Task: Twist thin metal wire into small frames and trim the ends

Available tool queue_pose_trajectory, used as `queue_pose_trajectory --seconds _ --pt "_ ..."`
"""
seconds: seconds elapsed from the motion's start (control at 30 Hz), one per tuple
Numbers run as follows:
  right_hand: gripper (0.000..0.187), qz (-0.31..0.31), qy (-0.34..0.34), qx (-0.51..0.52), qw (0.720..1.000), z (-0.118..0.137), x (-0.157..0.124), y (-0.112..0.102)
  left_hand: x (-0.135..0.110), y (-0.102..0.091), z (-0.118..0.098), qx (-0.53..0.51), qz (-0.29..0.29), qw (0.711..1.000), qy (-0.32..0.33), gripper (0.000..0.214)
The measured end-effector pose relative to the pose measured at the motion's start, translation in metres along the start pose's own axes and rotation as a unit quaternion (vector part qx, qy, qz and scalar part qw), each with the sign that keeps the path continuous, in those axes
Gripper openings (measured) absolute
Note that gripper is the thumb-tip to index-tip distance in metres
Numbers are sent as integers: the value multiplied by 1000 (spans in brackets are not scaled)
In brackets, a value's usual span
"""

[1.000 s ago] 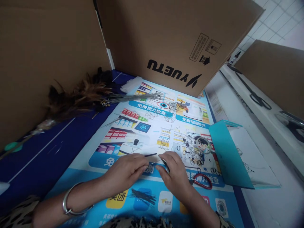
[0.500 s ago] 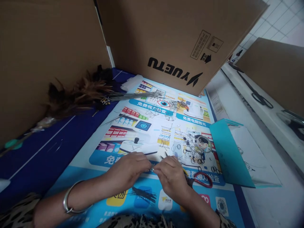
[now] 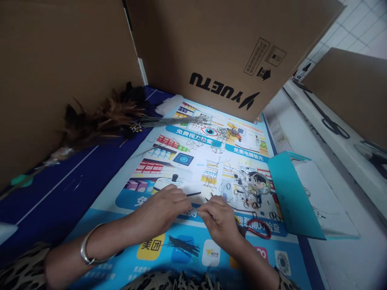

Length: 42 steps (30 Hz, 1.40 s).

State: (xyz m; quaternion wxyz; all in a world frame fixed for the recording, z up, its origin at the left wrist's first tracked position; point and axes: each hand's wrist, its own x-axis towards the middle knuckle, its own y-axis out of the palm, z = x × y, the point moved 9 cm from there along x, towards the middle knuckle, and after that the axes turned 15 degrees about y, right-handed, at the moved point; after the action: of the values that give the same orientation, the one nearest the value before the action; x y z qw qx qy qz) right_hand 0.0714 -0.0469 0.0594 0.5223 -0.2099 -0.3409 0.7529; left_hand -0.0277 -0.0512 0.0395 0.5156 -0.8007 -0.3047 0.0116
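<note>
My left hand (image 3: 169,206) and my right hand (image 3: 218,217) face each other above the printed sheet (image 3: 169,229), a small gap between them. Both have their fingers pinched together. Whatever lies between the fingertips is too small or hidden to name. Below them is a bundle of short dark wires (image 3: 183,246). Partly under my right hand lies a tool with red handles (image 3: 259,228); pointed metal tips show beyond the knuckles. Farther right are scattered black wire loops (image 3: 246,193) and a round clear-rimmed item with a cartoon picture (image 3: 260,183).
A teal folder (image 3: 294,201) stands open at the right, with thin wire pieces on its white inside. Brown feathers (image 3: 111,114) and long thin stems (image 3: 172,121) lie at the left back. Cardboard panels (image 3: 223,44) wall the far side. Black scissors (image 3: 332,127) rest on the right ledge.
My hands have drawn slightly apart, the left moving up and left. A small pale piece seen between the fingertips earlier no longer shows. The view has shifted slightly.
</note>
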Motion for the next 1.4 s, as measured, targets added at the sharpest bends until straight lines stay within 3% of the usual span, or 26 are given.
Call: queue_pose_trajectory --seconds 0.27,0.43,0.53,0.67,0.73,0.93,1.03,1.2,1.4 --pt "18 -24 2 4 1000 -12 1 -3 -6 -12 7 -33 -34 998 -27 24" --pt "17 -64 86 55 993 -30 8 -26 -21 -27 32 -101 -87 981 -140 18" --pt "15 -57 114 109 986 -30 9 -28 -25 -19 36 -251 -115 937 -213 22" --pt "14 -22 119 188 975 -19 6 -16 -22 6 24 -466 -166 828 -264 23" --pt "16 -13 138 236 962 -15 5 -10 -21 17 16 -518 -175 791 -275 22" --pt "5 10 194 374 907 -10 1 8 -20 29 4 -589 -190 738 -270 23" --pt "3 -9 186 391 901 -8 -1 8 -21 33 3 -614 -199 712 -276 23" --pt "7 -39 158 366 916 -7 0 3 -20 36 -2 -631 -196 694 -287 27" --pt "7 -47 149 344 926 -10 1 3 -19 36 -3 -612 -208 711 -276 27"
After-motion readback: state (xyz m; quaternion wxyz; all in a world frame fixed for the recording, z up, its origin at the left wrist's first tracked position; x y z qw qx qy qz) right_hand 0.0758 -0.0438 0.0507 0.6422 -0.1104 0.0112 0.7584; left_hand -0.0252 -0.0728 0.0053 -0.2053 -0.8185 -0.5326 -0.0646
